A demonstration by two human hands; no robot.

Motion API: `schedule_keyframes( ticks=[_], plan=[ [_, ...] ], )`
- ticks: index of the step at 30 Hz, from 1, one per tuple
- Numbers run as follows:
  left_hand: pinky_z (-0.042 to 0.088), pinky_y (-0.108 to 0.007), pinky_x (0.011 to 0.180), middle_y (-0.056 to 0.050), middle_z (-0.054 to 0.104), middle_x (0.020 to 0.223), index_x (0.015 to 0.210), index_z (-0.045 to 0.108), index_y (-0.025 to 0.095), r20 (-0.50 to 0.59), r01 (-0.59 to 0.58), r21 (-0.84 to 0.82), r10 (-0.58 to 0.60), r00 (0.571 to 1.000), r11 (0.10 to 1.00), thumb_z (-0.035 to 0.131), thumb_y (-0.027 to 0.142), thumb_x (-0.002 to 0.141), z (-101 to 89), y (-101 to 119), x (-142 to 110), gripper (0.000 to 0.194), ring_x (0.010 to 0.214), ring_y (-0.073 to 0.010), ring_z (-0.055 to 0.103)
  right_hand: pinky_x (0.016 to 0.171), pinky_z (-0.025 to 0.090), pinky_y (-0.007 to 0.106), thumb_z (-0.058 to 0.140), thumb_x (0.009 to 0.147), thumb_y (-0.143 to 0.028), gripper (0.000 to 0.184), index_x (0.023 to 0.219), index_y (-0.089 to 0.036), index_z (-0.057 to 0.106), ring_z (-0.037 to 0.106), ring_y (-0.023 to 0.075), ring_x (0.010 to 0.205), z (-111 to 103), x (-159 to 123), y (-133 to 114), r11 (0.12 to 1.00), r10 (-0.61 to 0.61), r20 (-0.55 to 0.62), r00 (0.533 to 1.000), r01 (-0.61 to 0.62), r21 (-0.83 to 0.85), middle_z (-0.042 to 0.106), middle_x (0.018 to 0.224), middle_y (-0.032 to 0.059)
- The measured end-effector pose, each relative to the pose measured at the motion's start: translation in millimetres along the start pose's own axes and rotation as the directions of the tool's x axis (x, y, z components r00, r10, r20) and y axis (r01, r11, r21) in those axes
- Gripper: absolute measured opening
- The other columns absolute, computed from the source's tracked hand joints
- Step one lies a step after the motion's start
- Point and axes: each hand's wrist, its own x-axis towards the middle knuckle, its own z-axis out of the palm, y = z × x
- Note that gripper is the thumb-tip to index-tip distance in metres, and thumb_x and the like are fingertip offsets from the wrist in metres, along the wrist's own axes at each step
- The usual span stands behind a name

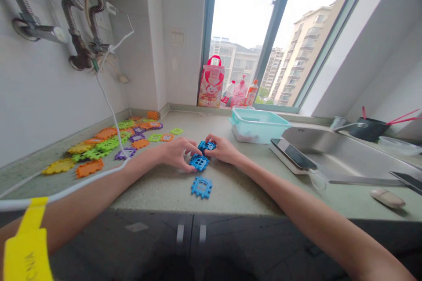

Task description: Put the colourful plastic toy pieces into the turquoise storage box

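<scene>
Blue interlocking toy tiles with notched edges and window cut-outs lie on the countertop in front of me. My left hand [180, 153] grips the nearer blue tile [199, 163] between thumb and fingers. Just beyond it, my right hand [223, 149] pinches another blue tile [209, 145] at its right side. These two tiles sit close together; whether their edges interlock cannot be made out. A separate blue tile [201, 187] rests flat, closer to the counter's front edge, touched by neither hand.
Orange, green, yellow and purple tiles [108, 145] are heaped at the left. A white cable [112, 109] hangs across my left forearm. At the right are a turquoise plastic tub [263, 127], a phone [295, 154] on a white box, and a steel sink [339, 158].
</scene>
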Motion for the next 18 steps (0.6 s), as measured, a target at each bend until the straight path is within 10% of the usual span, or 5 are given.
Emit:
schedule_keyframes(
  ticks=[18],
  plan=[
    [0.052, -0.03, 0.082, -0.005, 0.071, 0.11, 0.115, 0.083, 0.027, -0.023, -0.063, -0.14, 0.06, 0.998, 0.988, 0.089, 0.041, 0.068, 3.8, 2.5, -1.6, 0.049, 0.091, -0.0192, 0.065, 0.07, 0.042, 0.027, 0.08, 0.075, -0.038, 0.035, 0.105, -0.026, 0.068, 0.063, 0.0215, 0.084, -9.0, 4.8, 4.4, 0.973, 0.139, -0.036, 0.99, -0.144, -0.179, 0.073, 0.096, 0.0023]
  ],
)
